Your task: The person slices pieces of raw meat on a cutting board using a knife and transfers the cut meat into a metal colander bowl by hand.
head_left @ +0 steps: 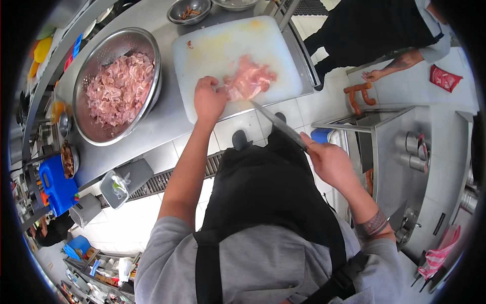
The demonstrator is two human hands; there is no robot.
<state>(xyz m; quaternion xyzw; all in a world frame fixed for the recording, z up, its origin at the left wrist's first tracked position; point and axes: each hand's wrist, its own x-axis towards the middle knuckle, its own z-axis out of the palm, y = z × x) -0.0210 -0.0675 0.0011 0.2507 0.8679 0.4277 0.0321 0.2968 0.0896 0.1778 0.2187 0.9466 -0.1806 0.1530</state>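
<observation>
A flat piece of raw chicken [250, 78] lies spread on the white cutting board [195, 63]. My left hand [210, 99] is at its left edge, fingers curled and gripping the meat against the board. In my right hand [329, 159] is the handle of a long knife [277, 120]. The blade points up and left, its tip by the lower edge of the chicken. Left of the board, a big steel colander [82, 114] holds a heap of cut raw chicken [121, 88].
Steel bowls [188, 11] stand behind the board on the steel counter [169, 109]. A grey bin [115, 190] and a blue jug [57, 185] are at the lower left. Another person's hand [373, 75] is near sausages [360, 96] on the right.
</observation>
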